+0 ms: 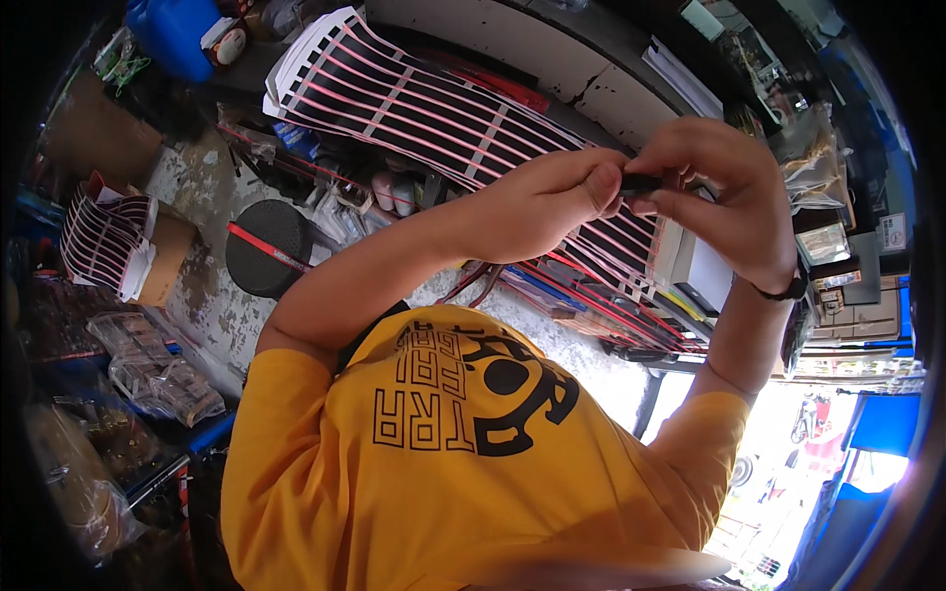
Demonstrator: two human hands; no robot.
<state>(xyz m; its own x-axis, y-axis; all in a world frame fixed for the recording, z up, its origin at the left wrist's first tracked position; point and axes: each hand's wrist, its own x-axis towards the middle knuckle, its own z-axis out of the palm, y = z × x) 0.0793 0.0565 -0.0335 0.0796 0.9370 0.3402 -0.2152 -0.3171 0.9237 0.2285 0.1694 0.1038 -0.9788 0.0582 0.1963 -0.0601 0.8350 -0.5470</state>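
Note:
Both my hands meet at the upper right of the head view, above the workbench. My left hand (557, 205) has its fingers curled and its thumb pressed down on one end of a small black piece (642, 184). From the other side, my right hand (729, 202) pinches the same piece between thumb and fingers. Most of that piece is covered by my fingers, so its kind cannot be made out. Beneath the hands lies a long stack of printed sheets (434, 94), black with pinkish-red stripes. A black band (788, 288) circles my right wrist.
A round dark stool (264, 248) with a red strap stands on the worn floor at left. More striped sheets (103, 236) rest by a cardboard box (169, 256). A blue jug (172, 37) sits at far left; plastic-wrapped packs (158, 369) lie nearer. Bagged goods (813, 158) line the right.

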